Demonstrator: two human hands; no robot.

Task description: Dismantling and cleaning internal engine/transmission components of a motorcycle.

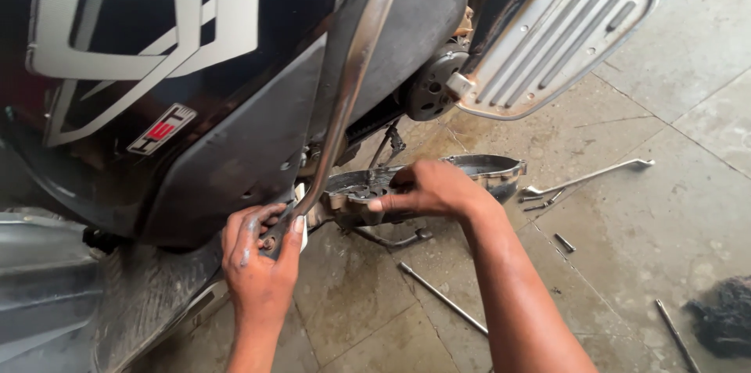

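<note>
Steel guard bar (pixel 356 68) runs down the scooter's black side panel (pixel 235 146); the left hand (pixel 258 260) closes its fingers round the bar's lower end. Further right, the right hand (pixel 430 189) rests curled on the grey engine cover (pixel 489 170), near a spanner (pixel 587 177) on the floor.

Both bare forearms reach forward and up from the lower edge of the view, smudged with grime. The left hand (pixel 260 252) is curled with its back to the camera, fingers bent and closed, fingertips greyed. The right hand (pixel 434 188) stretches farther out, palm down, wrist straight, fingers folded under and the thumb pointing left.
</note>
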